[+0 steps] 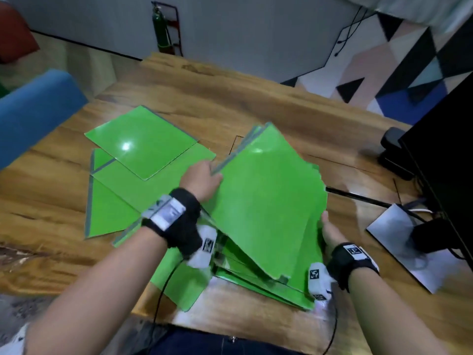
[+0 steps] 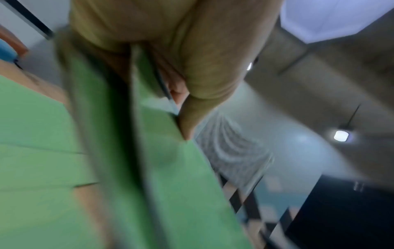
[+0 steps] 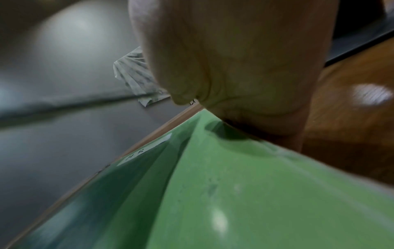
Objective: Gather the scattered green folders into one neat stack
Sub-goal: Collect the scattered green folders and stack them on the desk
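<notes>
A bundle of several green folders stands tilted on edge over the wooden table, its far corner raised. My left hand grips the bundle's left edge; the left wrist view shows the fingers curled round blurred green sheets. My right hand holds the bundle's right edge from beneath, with the palm against the green folder surface. More green folders lie flat and scattered: one at the far left, others overlapping beneath it, and several under the bundle near the front edge.
A blue chair stands at the table's left. A black monitor with its silver base and cables occupies the right side. A green fire extinguisher stands by the far wall. Bare wood shows at the table's far side.
</notes>
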`<state>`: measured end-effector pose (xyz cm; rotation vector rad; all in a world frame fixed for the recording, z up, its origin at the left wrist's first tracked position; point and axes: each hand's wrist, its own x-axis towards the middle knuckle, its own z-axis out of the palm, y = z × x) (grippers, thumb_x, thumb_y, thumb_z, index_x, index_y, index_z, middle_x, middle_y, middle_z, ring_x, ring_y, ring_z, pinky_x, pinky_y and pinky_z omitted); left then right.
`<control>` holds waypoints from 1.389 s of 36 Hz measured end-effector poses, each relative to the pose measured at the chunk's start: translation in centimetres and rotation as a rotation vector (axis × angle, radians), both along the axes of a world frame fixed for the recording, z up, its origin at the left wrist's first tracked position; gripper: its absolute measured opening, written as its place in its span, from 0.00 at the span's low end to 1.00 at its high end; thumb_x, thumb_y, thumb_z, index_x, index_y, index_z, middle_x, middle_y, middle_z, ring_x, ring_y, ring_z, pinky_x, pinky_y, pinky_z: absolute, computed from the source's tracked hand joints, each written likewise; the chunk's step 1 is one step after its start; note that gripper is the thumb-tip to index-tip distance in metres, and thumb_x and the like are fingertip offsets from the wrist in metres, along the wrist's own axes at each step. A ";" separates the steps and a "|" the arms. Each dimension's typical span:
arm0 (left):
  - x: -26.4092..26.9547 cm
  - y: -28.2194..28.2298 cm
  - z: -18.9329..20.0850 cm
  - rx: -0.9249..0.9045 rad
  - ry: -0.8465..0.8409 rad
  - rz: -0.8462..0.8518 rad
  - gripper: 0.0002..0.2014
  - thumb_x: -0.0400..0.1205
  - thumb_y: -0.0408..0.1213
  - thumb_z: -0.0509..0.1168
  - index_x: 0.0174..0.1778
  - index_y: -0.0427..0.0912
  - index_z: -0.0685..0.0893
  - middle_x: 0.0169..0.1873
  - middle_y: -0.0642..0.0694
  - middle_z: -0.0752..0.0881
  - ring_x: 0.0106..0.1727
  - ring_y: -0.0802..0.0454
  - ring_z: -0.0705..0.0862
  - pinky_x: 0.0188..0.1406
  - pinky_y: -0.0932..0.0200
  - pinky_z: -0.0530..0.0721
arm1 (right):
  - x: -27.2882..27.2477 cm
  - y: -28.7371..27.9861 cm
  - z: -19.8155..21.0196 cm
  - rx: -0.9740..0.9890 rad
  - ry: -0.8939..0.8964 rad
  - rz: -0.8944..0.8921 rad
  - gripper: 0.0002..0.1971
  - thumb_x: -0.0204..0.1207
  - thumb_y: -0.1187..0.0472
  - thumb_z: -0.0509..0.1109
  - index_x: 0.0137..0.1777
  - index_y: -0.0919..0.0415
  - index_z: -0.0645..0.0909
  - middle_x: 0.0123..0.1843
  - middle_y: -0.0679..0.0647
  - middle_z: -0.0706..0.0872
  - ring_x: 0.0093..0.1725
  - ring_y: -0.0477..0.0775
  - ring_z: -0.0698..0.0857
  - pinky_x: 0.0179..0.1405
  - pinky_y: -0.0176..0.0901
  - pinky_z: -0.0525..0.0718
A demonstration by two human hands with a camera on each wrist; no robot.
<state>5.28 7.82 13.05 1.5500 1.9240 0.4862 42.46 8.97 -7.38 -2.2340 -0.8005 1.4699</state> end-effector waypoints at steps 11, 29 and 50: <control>0.6 -3.6 -10.0 -0.280 0.000 0.042 0.14 0.87 0.34 0.55 0.67 0.38 0.66 0.58 0.34 0.83 0.51 0.38 0.84 0.49 0.47 0.82 | -6.7 -1.7 7.2 0.002 -0.043 0.022 0.56 0.64 0.18 0.46 0.84 0.57 0.54 0.84 0.60 0.56 0.82 0.62 0.60 0.80 0.61 0.58; -4.3 -2.5 -10.6 -0.294 0.037 -0.058 0.27 0.83 0.53 0.60 0.77 0.46 0.69 0.71 0.42 0.77 0.49 0.51 0.83 0.47 0.58 0.83 | -9.3 -1.4 5.6 -0.117 -0.200 0.000 0.52 0.67 0.32 0.70 0.81 0.68 0.58 0.80 0.64 0.65 0.75 0.65 0.71 0.70 0.56 0.72; -10.3 0.0 -11.7 -0.299 0.668 -0.362 0.16 0.86 0.24 0.49 0.69 0.27 0.72 0.52 0.35 0.85 0.45 0.45 0.85 0.51 0.53 0.87 | -10.4 -2.1 4.7 -0.104 -0.299 -0.051 0.57 0.61 0.31 0.75 0.80 0.68 0.57 0.76 0.66 0.70 0.70 0.68 0.75 0.68 0.61 0.75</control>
